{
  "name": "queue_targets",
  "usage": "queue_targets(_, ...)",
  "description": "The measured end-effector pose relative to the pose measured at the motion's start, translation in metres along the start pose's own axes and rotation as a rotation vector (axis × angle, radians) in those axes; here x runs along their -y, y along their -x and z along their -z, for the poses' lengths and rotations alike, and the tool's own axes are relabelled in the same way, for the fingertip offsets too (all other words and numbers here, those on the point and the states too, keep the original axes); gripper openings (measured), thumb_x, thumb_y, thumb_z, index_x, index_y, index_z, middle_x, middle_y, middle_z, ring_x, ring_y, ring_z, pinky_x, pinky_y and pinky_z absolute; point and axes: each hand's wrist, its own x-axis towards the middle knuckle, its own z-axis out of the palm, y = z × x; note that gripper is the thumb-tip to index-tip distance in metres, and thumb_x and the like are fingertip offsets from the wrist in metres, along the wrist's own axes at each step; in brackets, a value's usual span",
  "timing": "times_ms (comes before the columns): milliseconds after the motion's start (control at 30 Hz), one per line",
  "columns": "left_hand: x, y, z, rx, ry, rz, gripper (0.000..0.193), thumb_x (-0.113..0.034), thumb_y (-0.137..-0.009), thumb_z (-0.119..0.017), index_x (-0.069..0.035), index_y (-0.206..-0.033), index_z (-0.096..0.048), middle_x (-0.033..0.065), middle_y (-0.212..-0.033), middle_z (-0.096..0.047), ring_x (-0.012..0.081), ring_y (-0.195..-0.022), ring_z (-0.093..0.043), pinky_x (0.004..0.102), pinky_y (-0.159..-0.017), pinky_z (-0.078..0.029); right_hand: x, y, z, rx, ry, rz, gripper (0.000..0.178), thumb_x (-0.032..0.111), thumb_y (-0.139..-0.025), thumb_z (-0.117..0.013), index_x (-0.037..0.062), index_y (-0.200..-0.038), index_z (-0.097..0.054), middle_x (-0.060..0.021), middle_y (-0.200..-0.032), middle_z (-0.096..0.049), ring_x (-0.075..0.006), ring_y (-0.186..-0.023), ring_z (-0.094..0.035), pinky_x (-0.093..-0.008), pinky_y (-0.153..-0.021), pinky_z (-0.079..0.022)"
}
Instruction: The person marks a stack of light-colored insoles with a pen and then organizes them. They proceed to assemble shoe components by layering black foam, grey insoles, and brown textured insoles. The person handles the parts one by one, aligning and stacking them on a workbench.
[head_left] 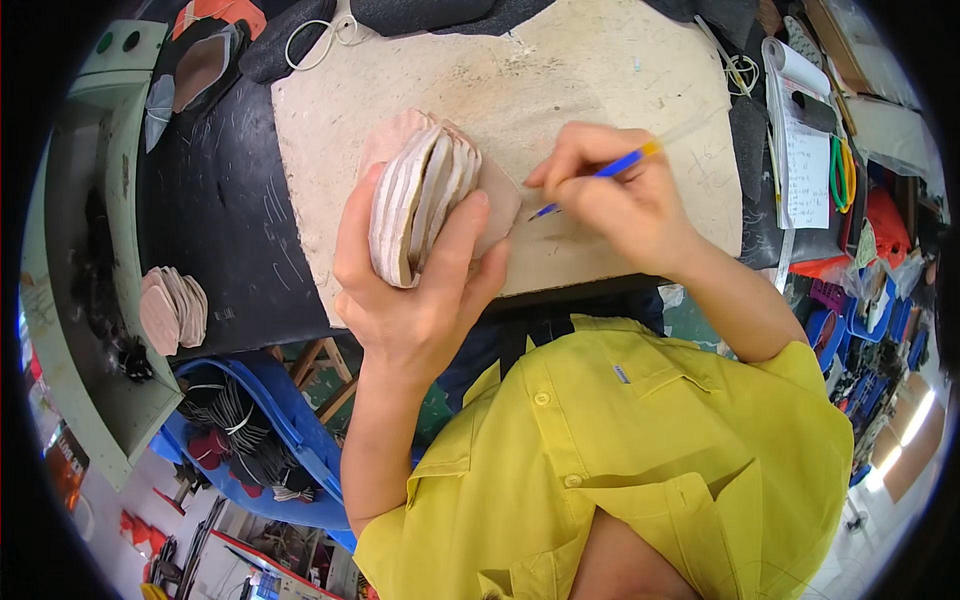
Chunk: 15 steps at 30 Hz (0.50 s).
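The blue pen (620, 164) slants (tip lower left).

The left grip (412, 308) clasps widely while the right grip (622, 205) pinches.

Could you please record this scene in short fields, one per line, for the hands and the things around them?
Left hand: holds a layered pale stack
Right hand: holds a blue pen, tip down
Behind the stack: pale pink piece
Pen tip touching: cannot tell
Work surface: cream board on black table
Far left: smaller pale stack
Lower left: blue bin holding dark bundles
Upper right: notebook
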Motion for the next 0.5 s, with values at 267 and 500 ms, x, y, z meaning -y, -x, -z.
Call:
queue_targets(267,0.001,-0.008,0.007,0.039,0.052,0.020,0.039,-0.004,-0.066,-0.075,-0.019,-0.101,-0.072,0.0208,-0.131,-0.042,0.0355,-0.110,-0.057,0.0378,-0.086,-0.055,0.010,-0.007,-0.017,0.025,0.248,0.041,0.009,0.005,-0.083,-0.055,-0.0012,-0.081,-0.060,-0.0062,-0.077,-0.061,-0.0114,-0.071,-0.057,-0.0268,-0.067,-0.048)
queue_targets(500,0.001,0.005,0.014,0.151,0.532,0.070,0.110,-0.008,-0.080,-0.074,-0.019,-0.153,0.007,0.0294,-0.141,-0.036,0.0399,-0.127,-0.048,0.0449,-0.099,-0.046,0.018,-0.014,0.024,-0.183,-0.225,0.011,0.007,0.004,-0.078,-0.056,-0.0005,-0.079,-0.061,-0.0065,-0.068,-0.061,-0.0095,-0.065,-0.056,-0.0262,-0.058,-0.044)
